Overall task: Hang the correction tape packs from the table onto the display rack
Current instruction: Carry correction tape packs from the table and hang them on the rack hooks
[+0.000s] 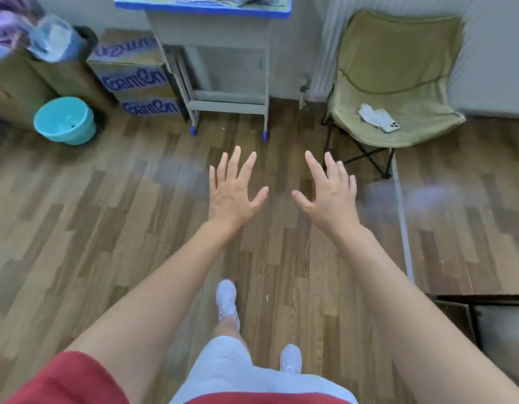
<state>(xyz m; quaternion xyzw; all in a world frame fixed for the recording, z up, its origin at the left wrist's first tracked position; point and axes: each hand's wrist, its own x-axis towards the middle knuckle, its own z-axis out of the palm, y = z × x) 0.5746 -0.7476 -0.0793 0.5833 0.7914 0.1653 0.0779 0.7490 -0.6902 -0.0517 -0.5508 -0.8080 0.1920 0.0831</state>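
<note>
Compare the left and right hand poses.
The left hand has straight, fanned fingers; the right hand has fingers slightly bent and closer together. The left hand lines up with the table; the right hand sits toward the chair. Both are open, empty, backs up, above the floor.

Under you the floor (106,228) runs in brown wood-grain planks of mixed tones. Your sleeve (68,380) is red, your shorts (223,368) pale grey, your shoes (227,298) white. Ahead, the table (202,8) has a blue edge and grey frame; the bucket (64,121) is turquoise, the folding chair (398,68) khaki, the cardboard boxes (135,80) lettered in purple-blue.
</note>
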